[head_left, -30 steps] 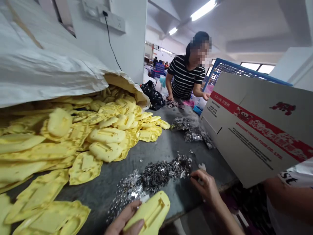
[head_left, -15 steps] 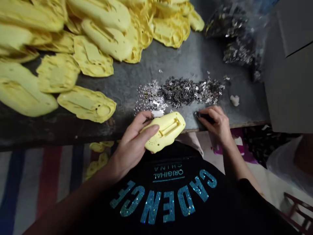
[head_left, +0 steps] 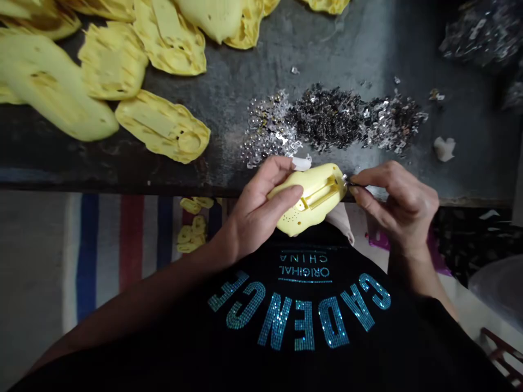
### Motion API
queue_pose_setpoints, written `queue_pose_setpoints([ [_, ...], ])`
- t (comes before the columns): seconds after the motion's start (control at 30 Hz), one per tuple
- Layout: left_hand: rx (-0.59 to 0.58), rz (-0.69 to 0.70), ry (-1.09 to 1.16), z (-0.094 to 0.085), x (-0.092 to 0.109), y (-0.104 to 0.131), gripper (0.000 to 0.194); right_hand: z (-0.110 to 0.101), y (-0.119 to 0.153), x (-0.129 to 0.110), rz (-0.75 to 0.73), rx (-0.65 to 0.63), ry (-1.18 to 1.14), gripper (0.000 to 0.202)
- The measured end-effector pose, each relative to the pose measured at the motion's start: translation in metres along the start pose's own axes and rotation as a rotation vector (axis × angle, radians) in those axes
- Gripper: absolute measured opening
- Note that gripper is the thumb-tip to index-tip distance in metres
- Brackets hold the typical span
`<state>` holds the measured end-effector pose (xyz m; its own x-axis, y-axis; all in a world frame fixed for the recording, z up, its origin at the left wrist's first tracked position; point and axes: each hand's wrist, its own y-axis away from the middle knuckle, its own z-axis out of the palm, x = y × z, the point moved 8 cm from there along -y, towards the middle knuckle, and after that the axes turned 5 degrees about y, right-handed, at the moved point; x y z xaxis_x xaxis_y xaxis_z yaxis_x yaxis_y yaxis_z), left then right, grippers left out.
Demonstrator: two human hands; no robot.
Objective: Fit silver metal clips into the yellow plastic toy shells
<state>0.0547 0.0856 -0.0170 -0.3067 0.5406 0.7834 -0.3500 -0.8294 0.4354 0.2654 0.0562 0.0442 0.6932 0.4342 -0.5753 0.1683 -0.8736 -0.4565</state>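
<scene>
My left hand is closed around a yellow plastic shell, whose outer face with a long slot and small holes points up. White wrapping covers one of that hand's fingertips. My right hand pinches a small metal contact piece at the right end of the shell, by the end of the slot. Whether the piece touches the shell I cannot tell. Just beyond both hands lies a heap of small metal pieces, shinier at its left and right ends.
More yellow shells lie piled on the dark table at the left. A clear bag of metal pieces is at the back right, with a white scrap nearer. Striped cloth hangs or lies below the table's front edge.
My right hand has lifted from the tabletop with the small metal piece and come to the shell's right end. The camera view has shifted, so the table's contents appear higher in it.
</scene>
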Motion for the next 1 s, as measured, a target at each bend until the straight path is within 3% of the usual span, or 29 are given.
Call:
queue_pose_setpoints([
  [0.53,-0.015,0.025,-0.044,0.001,0.006,0.008,0.029,0.008,0.005,-0.028,-0.112,-0.039,0.326,0.026],
  [1.0,-0.068,0.099,-0.1,0.002,0.004,0.005,0.024,0.008,0.019,-0.027,-0.027,0.022,0.279,0.031],
])
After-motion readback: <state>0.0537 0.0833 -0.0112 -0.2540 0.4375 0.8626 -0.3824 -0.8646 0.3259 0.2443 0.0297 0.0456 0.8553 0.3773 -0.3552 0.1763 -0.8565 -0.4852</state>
